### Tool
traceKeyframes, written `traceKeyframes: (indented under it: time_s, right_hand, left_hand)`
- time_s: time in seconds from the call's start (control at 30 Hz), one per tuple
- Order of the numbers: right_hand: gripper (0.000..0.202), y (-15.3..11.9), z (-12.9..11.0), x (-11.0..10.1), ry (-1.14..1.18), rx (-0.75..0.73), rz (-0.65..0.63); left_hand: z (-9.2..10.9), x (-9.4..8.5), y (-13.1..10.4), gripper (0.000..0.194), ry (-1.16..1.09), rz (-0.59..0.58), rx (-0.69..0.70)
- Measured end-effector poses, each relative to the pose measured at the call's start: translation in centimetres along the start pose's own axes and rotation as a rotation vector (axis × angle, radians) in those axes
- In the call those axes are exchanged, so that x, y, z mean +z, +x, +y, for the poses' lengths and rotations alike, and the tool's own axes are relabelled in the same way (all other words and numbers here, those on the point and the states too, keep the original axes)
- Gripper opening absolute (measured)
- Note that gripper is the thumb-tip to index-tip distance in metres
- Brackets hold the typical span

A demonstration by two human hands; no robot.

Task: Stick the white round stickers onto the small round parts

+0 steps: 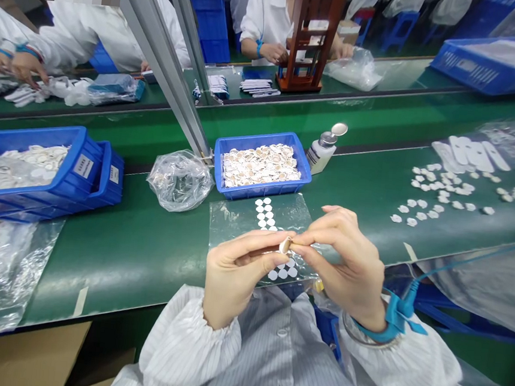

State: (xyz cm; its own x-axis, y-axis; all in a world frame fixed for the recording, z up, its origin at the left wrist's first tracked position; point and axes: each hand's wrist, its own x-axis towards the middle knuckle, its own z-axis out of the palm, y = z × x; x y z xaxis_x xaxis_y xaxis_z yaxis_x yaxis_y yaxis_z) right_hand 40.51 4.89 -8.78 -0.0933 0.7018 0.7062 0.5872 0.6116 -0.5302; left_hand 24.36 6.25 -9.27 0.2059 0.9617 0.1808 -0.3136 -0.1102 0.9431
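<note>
Between thumb and fingers my left hand (239,269) pinches a small round white-and-tan piece (285,245). My right hand (345,264), with a blue strap at the wrist, grips the same piece at its right edge. Both hands are over a clear plastic sheet (228,217) that bears rows of white round discs (262,215), partly hidden by the hands. Behind the sheet is a blue tray (260,190) full of similar round pieces (260,166). A bottle (321,153) with its lid up stands right of the tray.
Blue bins (67,179) and a clear plastic bag (180,180) are at the left. Small white pieces (441,185) and flat white strips (470,154) lie at the right. A metal post (161,58) rises behind; people work beyond it near a brown fixture (301,82).
</note>
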Motion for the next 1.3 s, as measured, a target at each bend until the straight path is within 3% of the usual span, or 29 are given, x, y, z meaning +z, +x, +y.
traceKeyframes:
  time_s: [0.37, 0.7, 0.9, 1.03, 1.3]
  right_hand:
    - [0.012, 0.3, 0.0, -0.5, 0.039, 0.019, -0.048]
    - [0.009, 0.5, 0.3, -0.8, 0.029, 0.026, -0.142]
    - [0.01, 0.3, 0.2, 0.0, -0.041, 0.016, -0.093]
    - [0.008, -0.1, 0.1, 0.2, -0.045, 0.017, 0.005]
    - [0.018, -0.6, -0.4, -0.1, 0.063, 0.064, 0.066]
  left_hand:
    - [0.1, -0.4, 0.2, 0.033, 0.167, -0.043, 0.163]
    - [0.3, 0.0, -0.1, 0.032, 0.161, -0.037, 0.136]
    - [0.6, 0.5, -0.1, 0.024, 0.085, 0.032, 0.01]
    - [0.5, 0.7, -0.1, 0.023, -0.002, 0.078, -0.068]
    - [0.1, 0.4, 0.0, 0.027, -0.106, 0.006, -0.029]
